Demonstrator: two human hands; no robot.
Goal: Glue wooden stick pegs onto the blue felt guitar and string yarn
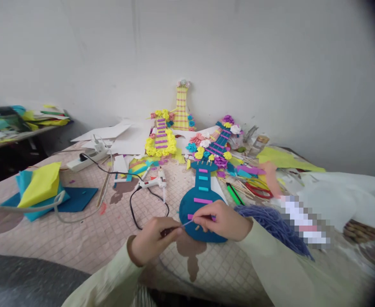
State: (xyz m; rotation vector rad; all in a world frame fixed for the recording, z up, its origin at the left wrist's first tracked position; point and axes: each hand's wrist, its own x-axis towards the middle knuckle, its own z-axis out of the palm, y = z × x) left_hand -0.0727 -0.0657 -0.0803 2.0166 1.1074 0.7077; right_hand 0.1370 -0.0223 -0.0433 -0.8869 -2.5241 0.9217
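Both hands are pinched on a short stretch of bluish-purple yarn (187, 223), pulled straight between them. My left hand (155, 238) grips one end at the lower left of a blue guitar-shaped cutout (202, 183). Over the cutout's round body, my right hand (222, 219) has finger and thumb closed on the other end. The cutout lies flat, with purple and turquoise strips across its neck and body and small pegs at its top. Part of its body is hidden under my right hand. A bundle of bluish-purple yarn (275, 228) lies beside my right forearm.
A white glue gun (155, 182) with a black cord lies left of the cutout. Decorated paper guitars (161, 136) stand at the back. Red-handled scissors (259, 189) and a green marker (234, 194) lie to the right; a power strip (86, 158) and folded paper (42, 187) sit left.
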